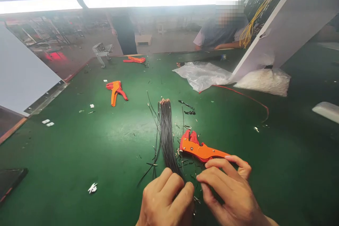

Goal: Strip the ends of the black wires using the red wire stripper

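Toward the near edge of the counter [113, 162], the left hand [166, 197] is curling over the black wires [166, 127], its hold hidden; the right hand [230, 187], fingers bent, is overlapping the orange stripper [202, 151], hold unclear.

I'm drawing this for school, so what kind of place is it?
Probably a workshop or factory: there's a bundle of black wires with copper ends, an orange-and-red wire stripper, and a long bright light above the green table.

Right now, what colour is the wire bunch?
The wire bunch is mostly black, seen in the head view.
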Action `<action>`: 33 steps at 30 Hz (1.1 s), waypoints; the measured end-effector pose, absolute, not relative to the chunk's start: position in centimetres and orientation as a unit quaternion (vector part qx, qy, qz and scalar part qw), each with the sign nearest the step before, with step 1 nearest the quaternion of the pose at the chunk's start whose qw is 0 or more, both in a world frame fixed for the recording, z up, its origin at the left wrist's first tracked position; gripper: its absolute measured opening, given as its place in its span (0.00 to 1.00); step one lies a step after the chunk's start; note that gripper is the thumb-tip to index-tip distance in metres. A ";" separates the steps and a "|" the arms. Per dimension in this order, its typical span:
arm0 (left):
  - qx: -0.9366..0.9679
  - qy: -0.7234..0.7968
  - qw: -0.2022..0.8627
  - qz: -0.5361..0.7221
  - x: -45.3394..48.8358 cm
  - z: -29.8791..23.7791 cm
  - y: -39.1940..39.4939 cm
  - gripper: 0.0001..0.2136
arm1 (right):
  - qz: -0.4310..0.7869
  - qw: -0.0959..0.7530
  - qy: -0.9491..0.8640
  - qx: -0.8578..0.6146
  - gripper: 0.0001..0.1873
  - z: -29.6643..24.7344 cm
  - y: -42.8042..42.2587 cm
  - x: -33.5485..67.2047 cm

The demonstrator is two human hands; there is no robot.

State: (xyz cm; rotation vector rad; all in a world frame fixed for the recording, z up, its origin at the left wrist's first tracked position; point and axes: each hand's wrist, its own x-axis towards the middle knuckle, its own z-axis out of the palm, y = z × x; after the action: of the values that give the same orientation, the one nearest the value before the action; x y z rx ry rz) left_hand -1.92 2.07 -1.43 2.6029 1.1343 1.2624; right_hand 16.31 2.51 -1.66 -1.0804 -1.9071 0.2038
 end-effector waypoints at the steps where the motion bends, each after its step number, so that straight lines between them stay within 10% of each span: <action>1: 0.842 0.361 0.015 0.401 -1.8 -1.3 2.0 0.09 | 0.079 0.453 -0.771 -0.442 0.12 -1.7 2.5 16.4; 29: 0.824 0.411 -0.054 0.387 -3.0 -1.4 1.7 0.08 | 0.036 0.343 -0.802 -0.489 0.05 -1.7 4.0 18.8; 33: 0.798 0.466 -0.039 0.381 -3.3 -0.9 1.7 0.06 | -0.026 0.195 -0.789 -0.582 0.33 -2.7 4.5 20.3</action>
State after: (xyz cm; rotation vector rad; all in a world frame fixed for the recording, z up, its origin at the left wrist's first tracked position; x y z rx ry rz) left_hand -3.27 1.69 -0.91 2.5698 1.5026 1.2262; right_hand 20.27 4.52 -2.66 -1.6311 -2.2120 -0.0718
